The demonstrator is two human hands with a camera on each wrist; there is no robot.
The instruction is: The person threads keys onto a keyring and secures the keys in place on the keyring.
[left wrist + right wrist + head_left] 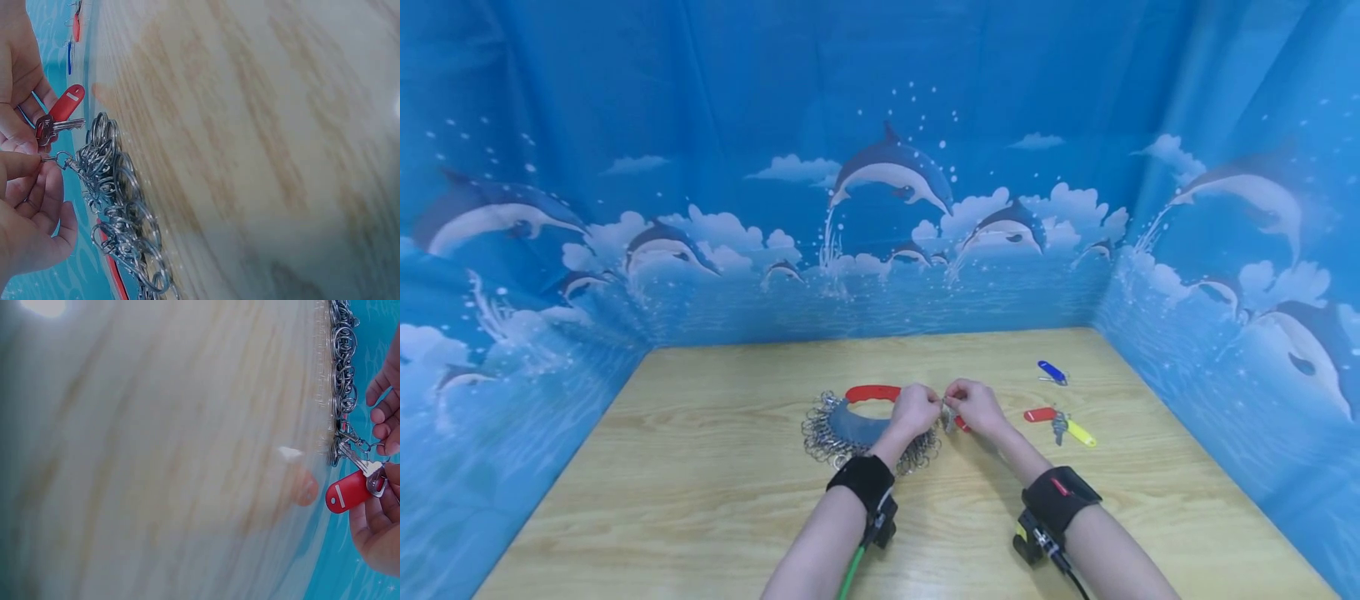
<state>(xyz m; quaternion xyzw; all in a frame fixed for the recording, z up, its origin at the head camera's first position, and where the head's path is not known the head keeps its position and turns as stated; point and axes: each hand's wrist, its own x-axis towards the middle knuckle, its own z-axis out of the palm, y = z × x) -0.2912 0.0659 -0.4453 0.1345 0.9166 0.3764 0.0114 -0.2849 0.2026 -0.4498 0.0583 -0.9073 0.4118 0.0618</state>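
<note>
My left hand (916, 408) pinches a small metal ring (49, 159) between thumb and finger; this ring joins the cluster of metal rings and clasps (128, 206) on a key holder. That holder has a curved grey-blue plate (859, 428) and a red handle (871, 392), and it lies on the table under my left hand. Close beside, fingertips nearly meeting the left ones, my right hand (976, 406) holds a silver key (367, 464) with a red tag (347, 492) hanging from it. Fingers partly hide where the key's ring and the holder's ring meet.
To the right on the wooden table (700, 500) lie a blue key tag (1052, 372), a red key tag (1040, 414) and a yellow key tag (1082, 432), with keys (1060, 427) among them. A blue dolphin-print curtain (737, 125) closes off the back and sides.
</note>
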